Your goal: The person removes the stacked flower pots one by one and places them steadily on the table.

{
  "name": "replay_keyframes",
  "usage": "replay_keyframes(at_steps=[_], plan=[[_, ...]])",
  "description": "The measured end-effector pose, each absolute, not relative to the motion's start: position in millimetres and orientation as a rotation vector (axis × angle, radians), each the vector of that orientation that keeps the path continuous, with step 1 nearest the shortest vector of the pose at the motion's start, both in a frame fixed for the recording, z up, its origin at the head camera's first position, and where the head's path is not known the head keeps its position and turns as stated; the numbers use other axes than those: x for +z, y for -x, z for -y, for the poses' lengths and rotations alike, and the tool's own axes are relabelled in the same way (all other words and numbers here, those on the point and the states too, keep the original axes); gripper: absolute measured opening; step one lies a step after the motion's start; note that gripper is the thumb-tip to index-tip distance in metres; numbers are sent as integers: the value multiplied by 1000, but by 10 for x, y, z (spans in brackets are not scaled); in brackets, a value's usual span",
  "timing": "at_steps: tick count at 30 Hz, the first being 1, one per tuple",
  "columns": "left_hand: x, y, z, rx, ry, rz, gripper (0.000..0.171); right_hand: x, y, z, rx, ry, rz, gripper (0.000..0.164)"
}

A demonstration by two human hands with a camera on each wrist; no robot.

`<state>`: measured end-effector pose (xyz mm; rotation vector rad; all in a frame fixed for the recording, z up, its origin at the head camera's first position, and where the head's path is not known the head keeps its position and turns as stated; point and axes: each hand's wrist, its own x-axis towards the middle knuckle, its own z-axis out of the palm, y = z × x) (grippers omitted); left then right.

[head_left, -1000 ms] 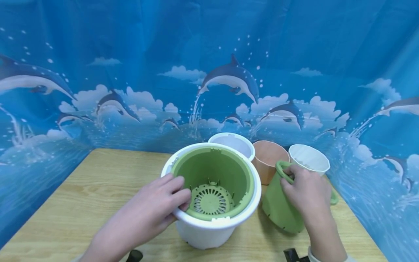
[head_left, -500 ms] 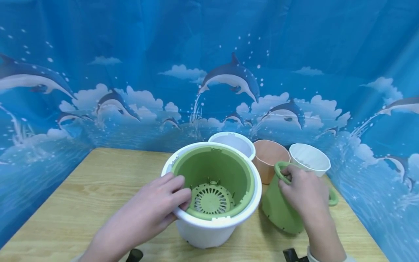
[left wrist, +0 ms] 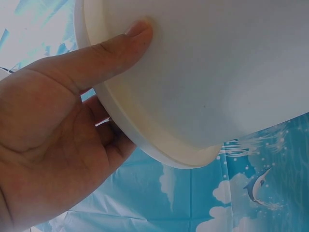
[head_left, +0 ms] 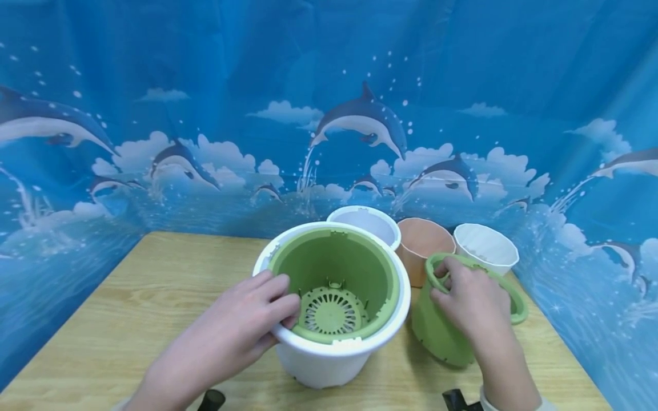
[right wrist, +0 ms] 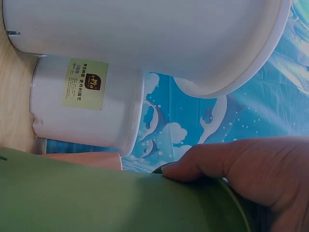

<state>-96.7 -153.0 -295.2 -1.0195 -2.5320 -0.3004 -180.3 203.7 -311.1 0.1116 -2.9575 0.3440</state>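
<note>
In the head view, a large white flowerpot [head_left: 324, 368] stands at the middle of the table with a green flowerpot [head_left: 308, 257] nested inside; slots ring the green one's floor. My left hand [head_left: 247, 319] grips the rim on the near left side. In the left wrist view its thumb [left wrist: 120, 50] lies along the white outer wall while the other fingers hook over the rim. To the right, a second green flowerpot [head_left: 437, 331] leans toward me, its rim pinched at the left by my right hand [head_left: 473, 302]. Its far wall is partly behind that hand.
Behind stand a smaller white pot [head_left: 372, 225], an orange pot [head_left: 416, 257] and a white faceted pot [head_left: 485, 245], close together. A label [right wrist: 86, 83] shows on a white pot in the right wrist view. The blue dolphin curtain [head_left: 231, 114] hangs behind the wooden table [head_left: 164, 291].
The right hand has shifted slightly left, and the green pot in it has tilted so that more of its opening shows. The left hand and the nested pots have stayed put.
</note>
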Motion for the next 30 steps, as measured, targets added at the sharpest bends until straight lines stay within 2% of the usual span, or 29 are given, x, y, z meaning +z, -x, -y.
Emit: replay_keyframes(at_steps=[30], plan=[[-2949,965,1527,-300,1028,2516,27,-3164,1878,-2083,306,-114,3118,36]])
